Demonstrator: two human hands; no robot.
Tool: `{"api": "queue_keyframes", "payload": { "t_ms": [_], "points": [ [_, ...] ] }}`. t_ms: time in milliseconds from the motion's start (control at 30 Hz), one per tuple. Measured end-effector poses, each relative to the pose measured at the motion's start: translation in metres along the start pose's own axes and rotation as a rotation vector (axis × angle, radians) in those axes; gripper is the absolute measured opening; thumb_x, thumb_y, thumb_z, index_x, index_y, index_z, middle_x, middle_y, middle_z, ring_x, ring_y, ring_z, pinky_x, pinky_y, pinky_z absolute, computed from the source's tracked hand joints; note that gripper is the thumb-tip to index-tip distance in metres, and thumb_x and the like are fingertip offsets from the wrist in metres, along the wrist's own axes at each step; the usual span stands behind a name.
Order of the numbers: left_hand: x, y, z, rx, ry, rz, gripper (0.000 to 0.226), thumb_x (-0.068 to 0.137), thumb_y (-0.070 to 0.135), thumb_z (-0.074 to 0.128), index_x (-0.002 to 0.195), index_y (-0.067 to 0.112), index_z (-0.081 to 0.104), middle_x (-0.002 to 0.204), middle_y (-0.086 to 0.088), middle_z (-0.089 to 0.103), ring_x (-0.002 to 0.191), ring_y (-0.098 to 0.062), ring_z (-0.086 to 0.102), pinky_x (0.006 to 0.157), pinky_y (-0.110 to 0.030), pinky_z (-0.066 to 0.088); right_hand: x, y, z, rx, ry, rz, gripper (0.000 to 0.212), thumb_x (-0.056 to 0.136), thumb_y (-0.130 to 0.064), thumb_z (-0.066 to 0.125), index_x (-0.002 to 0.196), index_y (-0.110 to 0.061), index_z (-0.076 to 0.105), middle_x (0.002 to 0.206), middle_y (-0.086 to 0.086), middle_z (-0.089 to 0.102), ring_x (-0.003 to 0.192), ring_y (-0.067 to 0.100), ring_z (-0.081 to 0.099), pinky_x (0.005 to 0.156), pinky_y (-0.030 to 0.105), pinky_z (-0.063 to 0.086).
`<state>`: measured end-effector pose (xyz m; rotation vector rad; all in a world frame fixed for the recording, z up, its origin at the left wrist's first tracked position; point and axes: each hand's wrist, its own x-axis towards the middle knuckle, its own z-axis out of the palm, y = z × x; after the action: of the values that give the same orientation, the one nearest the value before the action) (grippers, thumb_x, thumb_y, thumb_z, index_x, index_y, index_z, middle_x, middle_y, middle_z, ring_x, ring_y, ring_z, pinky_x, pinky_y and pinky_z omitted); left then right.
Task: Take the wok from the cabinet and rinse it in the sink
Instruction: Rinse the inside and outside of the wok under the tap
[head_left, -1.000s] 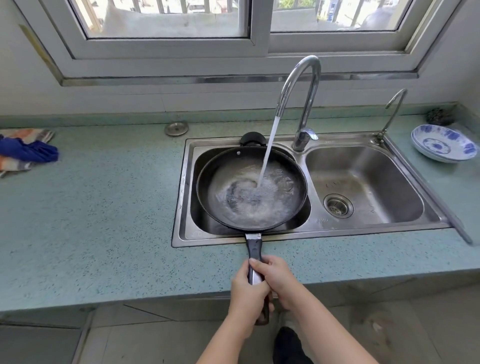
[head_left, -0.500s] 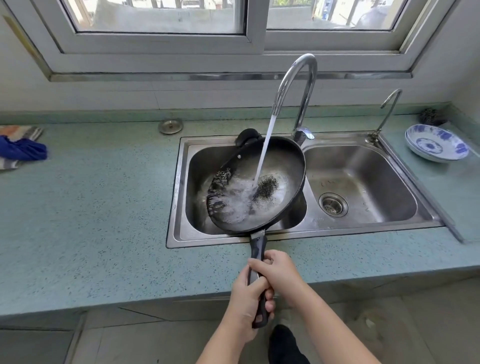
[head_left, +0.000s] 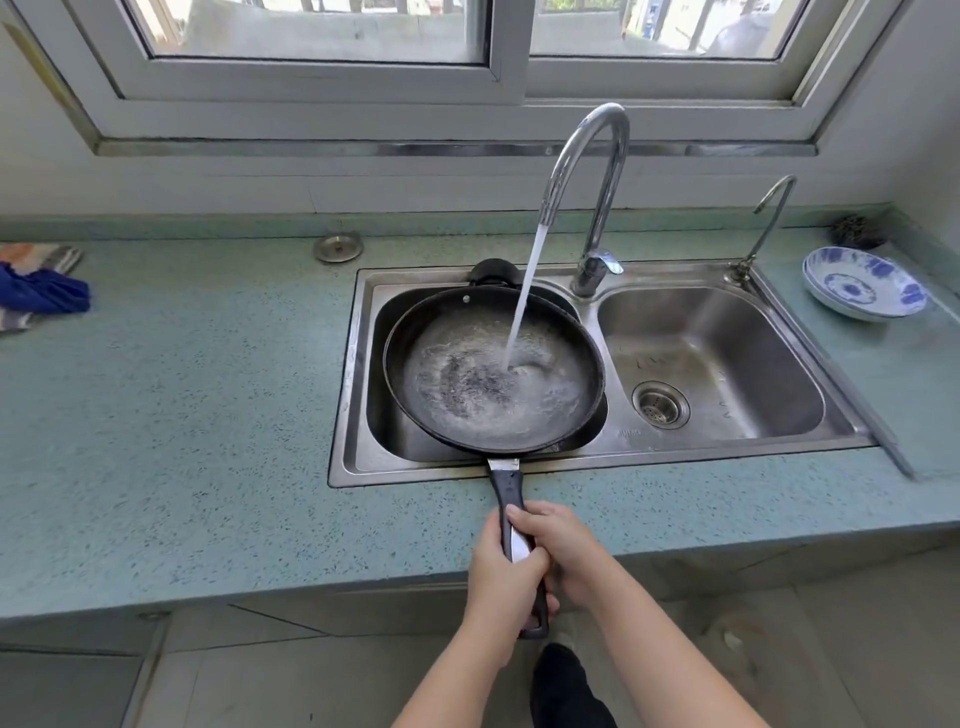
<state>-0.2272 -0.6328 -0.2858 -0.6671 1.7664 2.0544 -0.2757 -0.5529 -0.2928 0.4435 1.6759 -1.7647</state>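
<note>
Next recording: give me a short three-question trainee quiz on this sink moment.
1. True or false: water from the tall chrome gooseneck tap falls into the black round wok.
2. Who grips the wok's black handle? A: one hand only. B: both hands. C: neither hand.
3. Fill in: the wok is held over the ___ basin of the stainless steel double sink.
Key: 1 true. 2 B: left hand and right hand. 3 left.

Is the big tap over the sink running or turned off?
Running. A stream of water falls from the tall faucet into the wok, where it churns and foams.
</note>
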Motion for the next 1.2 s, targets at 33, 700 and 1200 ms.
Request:
{"api": "queue_keyframes", "payload": {
  "t_ms": [33,700,1200],
  "points": [
    [0.001,-0.001,-0.001,-0.045,-0.024,-0.030,0.035,0.085,0.002,0.052,0.110,0.026,0.054,0.055,-0.006,0.056,0.035,-0.018,0.050,0.038,-0.023,0.043,-0.001,0.000,0.000,-0.003,-0.003,0.005,0.013,0.092,-0.014,0.053,0.085,-0.005,0.060,0.058,0.005,0.058,0.049,0.016,0.054,0.048,0.026,0.036],
    [0.000,0.015,-0.040,0.420,0.160,0.071,0.037,0.085,0.009,0.045,0.119,0.025,0.047,0.076,-0.003,0.061,0.042,-0.019,0.053,0.033,-0.019,0.039,0.029,-0.031,0.057,-0.343,0.001,0.107,0.025,0.088,-0.018,0.055,0.065,-0.012,0.047,0.060,0.004,0.047,0.056,0.015,0.048,0.055,0.025,0.038],
    [-0.012,0.019,-0.067,-0.085,0.099,-0.193,0.034,0.086,0.001,0.049,0.116,0.014,0.041,0.054,-0.006,0.058,0.031,-0.011,0.045,0.034,-0.018,0.040,0.033,-0.015,0.084,0.134,-0.009,0.087,0.031,0.089,-0.003,0.046,0.059,-0.008,0.045,0.054,0.006,0.045,0.036,0.011,0.047,0.046,0.025,0.038]
  ]
}}
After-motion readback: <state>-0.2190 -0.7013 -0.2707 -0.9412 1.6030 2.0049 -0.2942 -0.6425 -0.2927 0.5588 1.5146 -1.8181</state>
